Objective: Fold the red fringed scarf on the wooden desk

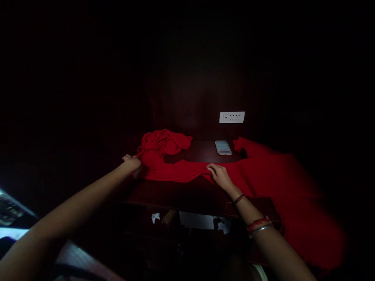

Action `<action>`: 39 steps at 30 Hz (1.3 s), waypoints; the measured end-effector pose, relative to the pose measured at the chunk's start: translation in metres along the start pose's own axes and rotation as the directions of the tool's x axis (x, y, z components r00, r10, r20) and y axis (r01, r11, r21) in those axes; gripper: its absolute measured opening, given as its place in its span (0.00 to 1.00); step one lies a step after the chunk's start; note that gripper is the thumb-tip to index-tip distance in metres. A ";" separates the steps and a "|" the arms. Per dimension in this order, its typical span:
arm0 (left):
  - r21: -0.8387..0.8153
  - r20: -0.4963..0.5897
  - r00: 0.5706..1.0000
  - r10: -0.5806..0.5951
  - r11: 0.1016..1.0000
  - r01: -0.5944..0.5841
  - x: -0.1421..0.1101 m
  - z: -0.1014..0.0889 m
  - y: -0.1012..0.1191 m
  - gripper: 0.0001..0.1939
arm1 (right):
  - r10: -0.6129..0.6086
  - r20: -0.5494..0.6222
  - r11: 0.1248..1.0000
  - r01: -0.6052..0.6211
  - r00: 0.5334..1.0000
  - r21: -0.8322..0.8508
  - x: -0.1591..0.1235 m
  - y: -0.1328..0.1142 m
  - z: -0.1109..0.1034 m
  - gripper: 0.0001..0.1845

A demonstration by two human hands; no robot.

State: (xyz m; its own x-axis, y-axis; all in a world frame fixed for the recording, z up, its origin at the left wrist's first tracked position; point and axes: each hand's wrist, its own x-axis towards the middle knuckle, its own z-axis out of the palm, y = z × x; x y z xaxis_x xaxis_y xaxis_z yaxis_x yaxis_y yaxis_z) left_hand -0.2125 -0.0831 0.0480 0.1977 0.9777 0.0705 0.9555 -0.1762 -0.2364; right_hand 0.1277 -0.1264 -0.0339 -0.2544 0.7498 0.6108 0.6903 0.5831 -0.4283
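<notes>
Can see a white socket panel (232, 117) fixed to the dark wall (193, 93) behind the counter (205, 150). Can make out a phone (223, 148) lying flat on the counter, below and slightly left of the panel, with a screen blurred into blocks. Can pick out, in the dark space beneath, a small white scrap (155, 217), a brown block (169, 217) just beside it, then a flat pale sheet (196, 220) and a whitish crumpled piece (225, 225) farther right. Can glimpse a dark mottled patch (10, 208) at the far left, too dim to name.
</notes>
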 end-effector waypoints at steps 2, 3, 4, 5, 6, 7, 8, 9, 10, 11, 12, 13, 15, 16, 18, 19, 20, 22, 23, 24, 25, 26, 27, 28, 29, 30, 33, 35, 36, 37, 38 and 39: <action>-0.016 0.026 1.000 0.000 1.000 0.001 -0.007 0.008 0.035 0.24 | 0.006 -0.010 1.000 -0.006 1.000 -0.007 0.000 0.000 -0.001 0.11; -0.072 0.011 0.995 0.099 0.993 -0.097 -0.012 0.009 0.055 0.27 | 0.006 -0.016 1.000 -0.006 1.000 -0.012 -0.001 -0.001 -0.002 0.11; -0.156 -0.061 0.968 0.243 0.956 -0.250 -0.017 0.010 0.075 0.29 | 0.004 -0.022 1.000 -0.005 1.000 -0.019 -0.001 -0.002 -0.002 0.11; -0.211 -0.148 0.924 0.352 0.902 -0.377 -0.022 0.010 0.096 0.31 | 0.001 -0.028 1.000 -0.002 1.000 -0.023 -0.001 -0.003 -0.003 0.11; -0.231 -0.222 0.894 0.388 0.870 -0.435 -0.026 0.011 0.115 0.33 | -0.004 -0.033 1.000 0.003 0.999 -0.026 -0.001 -0.004 -0.003 0.11; -0.232 -0.275 0.881 0.384 0.863 -0.449 -0.029 0.013 0.132 0.34 | -0.010 -0.037 1.000 0.009 0.999 -0.029 -0.001 -0.005 -0.004 0.10; -0.225 -0.314 0.878 0.360 0.871 -0.437 -0.031 0.014 0.146 0.31 | -0.018 -0.041 0.999 0.017 0.999 -0.030 -0.002 -0.006 -0.004 0.10; -0.210 -0.340 0.880 0.331 0.885 -0.414 -0.032 0.016 0.157 0.27 | -0.027 -0.044 0.999 0.025 0.999 -0.031 -0.002 -0.006 -0.004 0.10; -0.193 -0.356 0.881 0.311 0.898 -0.395 -0.032 0.018 0.164 0.21 | -0.036 -0.045 0.999 0.034 0.998 -0.031 -0.003 -0.006 -0.004 0.10; -0.174 -0.366 0.879 0.305 0.906 -0.387 -0.032 0.020 0.167 0.16 | -0.044 -0.043 0.999 0.042 0.998 -0.033 -0.003 -0.007 -0.004 0.10; -0.156 -0.372 0.873 0.315 0.906 -0.393 -0.031 0.022 0.167 0.14 | -0.051 -0.039 0.998 0.049 0.998 -0.036 -0.004 -0.007 -0.005 0.11; -0.139 -0.375 0.864 0.335 0.902 -0.410 -0.031 0.024 0.165 0.12 | -0.059 -0.030 0.997 0.058 0.998 -0.041 -0.005 -0.008 -0.005 0.11; -0.115 -0.375 0.849 0.373 0.890 -0.441 -0.032 0.027 0.156 0.12 | -0.091 0.013 0.994 0.091 0.996 -0.053 -0.007 -0.011 -0.007 0.11; -0.107 -0.370 0.845 0.386 0.886 -0.452 -0.033 0.028 0.152 0.13 | -0.116 0.047 0.991 0.119 0.992 -0.060 -0.008 -0.013 -0.008 0.11; -0.100 -0.352 0.843 0.408 0.879 -0.467 -0.036 0.030 0.144 0.15 | -0.178 0.123 0.979 0.189 0.976 -0.081 -0.009 -0.018 -0.009 0.11; -0.097 -0.345 0.841 0.417 0.875 -0.474 -0.037 0.032 0.141 0.16 | -0.205 0.159 0.970 0.222 0.966 -0.098 -0.010 -0.021 -0.010 0.12; -0.092 -0.337 0.839 0.428 0.872 -0.481 -0.039 0.033 0.139 0.16 | -0.223 0.186 0.961 0.248 0.957 -0.123 -0.010 -0.023 -0.010 0.12; -0.076 -0.334 0.833 0.441 0.869 -0.490 -0.040 0.036 0.137 0.17 | -0.228 0.212 0.946 0.267 0.950 -0.181 -0.011 -0.025 -0.009 0.11; -0.065 -0.340 0.828 0.446 0.867 -0.494 -0.041 0.037 0.137 0.16 | -0.222 0.212 0.942 0.265 0.952 -0.205 -0.011 -0.025 -0.008 0.09; -0.052 -0.353 0.821 0.450 0.866 -0.497 -0.042 0.038 0.137 0.15 | -0.216 0.206 0.941 0.260 0.955 -0.219 -0.011 -0.024 -0.007 0.08; -0.036 -0.372 0.814 0.446 0.869 -0.493 -0.042 0.039 0.138 0.14 | -0.213 0.193 0.942 0.254 0.958 -0.220 -0.011 -0.023 -0.006 0.08; -0.016 -0.396 0.810 0.433 0.878 -0.478 -0.042 0.040 0.139 0.12 | -0.214 0.178 0.945 0.250 0.960 -0.211 -0.011 -0.022 -0.005 0.09; 0.007 -0.419 0.808 0.415 0.891 -0.454 -0.042 0.040 0.140 0.11 | -0.215 0.160 0.949 0.245 0.963 -0.199 -0.010 -0.020 -0.005 0.09; 0.032 -0.435 0.810 0.393 0.906 -0.422 -0.041 0.040 0.140 0.10 | -0.214 0.138 0.953 0.237 0.967 -0.187 -0.010 -0.019 -0.005 0.10; 0.054 -0.448 0.815 0.368 0.921 -0.386 -0.040 0.039 0.140 0.09 | -0.209 0.113 0.958 0.226 0.971 -0.176 -0.010 -0.017 -0.005 0.10; 0.071 -0.459 0.819 0.344 0.933 -0.352 -0.039 0.038 0.140 0.08 | -0.201 0.087 0.963 0.213 0.976 -0.168 -0.010 -0.016 -0.006 0.11; 0.099 -0.490 0.818 0.300 0.952 -0.290 -0.032 0.033 0.131 0.10 | -0.164 0.004 0.974 0.163 0.986 -0.155 -0.010 -0.013 -0.008 0.12; 0.118 -0.500 0.819 0.280 0.959 -0.256 -0.027 0.030 0.118 0.12 | -0.133 -0.039 0.980 0.126 0.990 -0.153 -0.009 -0.011 -0.009 0.12; 0.130 -0.498 0.823 0.273 0.962 -0.240 -0.024 0.028 0.110 0.12 | -0.116 -0.055 0.982 0.106 0.992 -0.153 -0.009 -0.010 -0.009 0.12; 0.141 -0.493 0.829 0.265 0.964 -0.224 -0.022 0.027 0.100 0.13 | -0.100 -0.067 0.984 0.089 0.993 -0.154 -0.008 -0.009 -0.009 0.12; 0.152 -0.485 0.835 0.262 0.965 -0.214 -0.020 0.026 0.089 0.14 | -0.086 -0.075 0.985 0.074 0.993 -0.156 -0.008 -0.009 -0.009 0.12; 0.163 -0.471 0.840 0.268 0.963 -0.215 -0.019 0.025 0.078 0.15 | -0.073 -0.080 0.985 0.060 0.994 -0.161 -0.007 -0.008 -0.009 0.12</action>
State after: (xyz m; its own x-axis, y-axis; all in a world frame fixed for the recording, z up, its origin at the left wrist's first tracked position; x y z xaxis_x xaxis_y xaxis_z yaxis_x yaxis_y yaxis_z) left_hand -0.1474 -0.1126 0.0036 0.5253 0.7206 0.4525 0.8416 -0.3616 -0.4012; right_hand 0.1300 -0.1394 -0.0287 -0.2496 0.6777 0.6917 0.7740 0.5689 -0.2780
